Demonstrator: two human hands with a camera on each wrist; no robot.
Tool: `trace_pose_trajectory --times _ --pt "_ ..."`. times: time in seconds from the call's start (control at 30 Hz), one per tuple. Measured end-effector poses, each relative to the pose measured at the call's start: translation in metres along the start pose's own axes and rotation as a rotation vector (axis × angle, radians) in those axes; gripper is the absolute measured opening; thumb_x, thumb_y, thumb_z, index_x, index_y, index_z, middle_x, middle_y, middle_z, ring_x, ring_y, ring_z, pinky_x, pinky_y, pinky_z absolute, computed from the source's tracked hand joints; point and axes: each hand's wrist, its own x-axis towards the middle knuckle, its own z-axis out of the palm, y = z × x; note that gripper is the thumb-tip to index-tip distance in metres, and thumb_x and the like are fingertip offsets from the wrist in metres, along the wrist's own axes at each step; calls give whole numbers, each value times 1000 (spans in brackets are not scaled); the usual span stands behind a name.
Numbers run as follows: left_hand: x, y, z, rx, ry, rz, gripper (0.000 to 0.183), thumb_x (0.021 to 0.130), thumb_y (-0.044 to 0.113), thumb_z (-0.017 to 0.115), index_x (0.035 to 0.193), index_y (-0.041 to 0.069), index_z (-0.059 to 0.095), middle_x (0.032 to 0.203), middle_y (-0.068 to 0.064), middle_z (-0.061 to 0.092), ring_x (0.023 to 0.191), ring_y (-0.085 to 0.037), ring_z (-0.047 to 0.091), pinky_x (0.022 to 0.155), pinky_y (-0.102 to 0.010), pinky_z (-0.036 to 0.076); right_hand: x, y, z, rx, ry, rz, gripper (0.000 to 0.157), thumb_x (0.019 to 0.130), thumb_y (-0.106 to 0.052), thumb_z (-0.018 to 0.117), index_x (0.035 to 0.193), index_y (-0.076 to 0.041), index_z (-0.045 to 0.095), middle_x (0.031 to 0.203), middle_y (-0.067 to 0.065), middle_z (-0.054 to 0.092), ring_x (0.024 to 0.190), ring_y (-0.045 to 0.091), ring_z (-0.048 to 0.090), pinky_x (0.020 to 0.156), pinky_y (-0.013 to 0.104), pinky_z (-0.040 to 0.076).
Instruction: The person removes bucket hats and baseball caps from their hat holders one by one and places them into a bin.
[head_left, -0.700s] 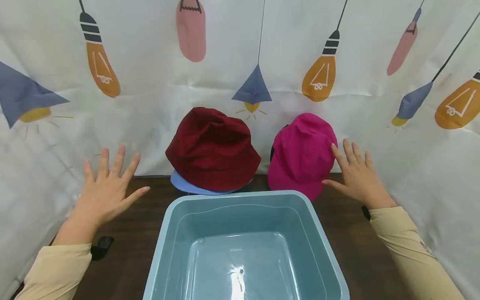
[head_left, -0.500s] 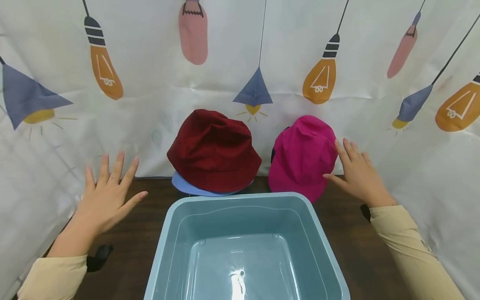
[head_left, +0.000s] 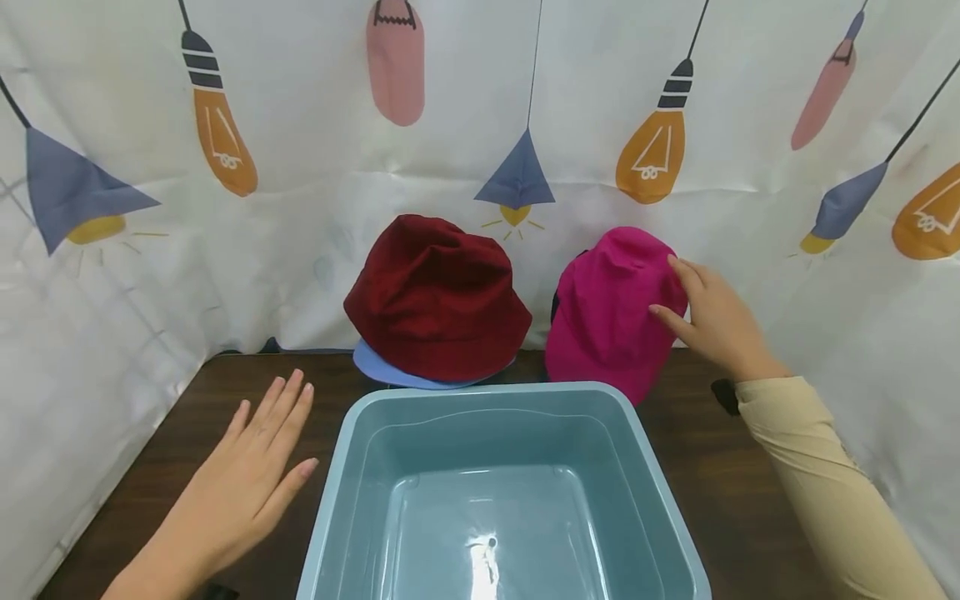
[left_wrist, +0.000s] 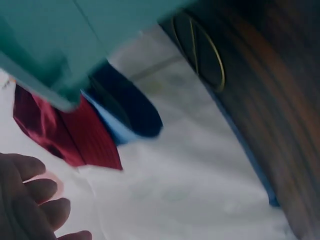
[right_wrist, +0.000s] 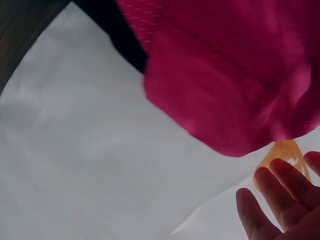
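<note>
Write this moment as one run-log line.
right hand: near pink cap | left hand: beside blue tub | red hat: over blue brim

No legible txt, nos. or brands in any view rn! Maroon bucket hat (head_left: pixel 438 300), nothing to read; magenta baseball cap (head_left: pixel 615 317), same; blue-grey plastic tub (head_left: pixel 480 390), ditto. Over to the white fabric backdrop (head_left: pixel 315 108), where the white squiggles inside the orange light bulbs (head_left: pixel 650 158) (drawn filaments, i.e. loops, not letters) spell no word.
</note>
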Motion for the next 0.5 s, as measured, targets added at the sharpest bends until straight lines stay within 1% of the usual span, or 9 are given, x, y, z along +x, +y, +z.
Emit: trace_pose_trajectory --times 0.1,0.17,0.27,0.37,0.47,0.5 --pt "-3 12 4 -23 15 37 65 101 39 38 150 1 18 157 -11 12 144 -25 9 114 -34 -2 6 -3 -4 33 -25 27 70 87 -25 66 141 6 33 131 29 44 119 46 41 93 60 39" --pt "-4 18 7 -30 11 58 65 100 38 39 149 1 19 157 -11 14 144 -24 10 114 -32 -3 9 -6 -7 59 -45 53 68 89 -26 64 141 5 34 128 29 45 118 46 41 93 60 39" --pt "-4 26 9 -38 6 95 63 100 37 40 148 0 24 156 -11 18 143 -23 13 114 -31 -4 13 -9 -8 85 -69 87 66 90 -28 62 141 5 35 127 29 46 117 46 41 91 61 39" --pt "-4 30 11 -43 16 130 58 100 34 37 145 -3 31 153 -13 25 142 -24 16 114 -32 -3 16 -12 -5 111 -71 107 63 91 -27 61 139 5 37 127 30 46 116 47 42 90 62 40" --pt "-4 32 12 -48 23 145 55 100 30 37 143 -4 35 151 -14 30 142 -23 18 114 -32 -2 20 -14 -3 135 -59 115 60 91 -26 61 137 6 39 126 30 47 114 47 43 90 61 40" --pt "-4 32 12 -49 22 146 54 99 29 38 143 -4 35 151 -14 30 142 -23 18 114 -32 -2 20 -14 -2 142 -54 116 59 91 -25 61 137 7 40 126 30 47 113 47 43 90 61 40"
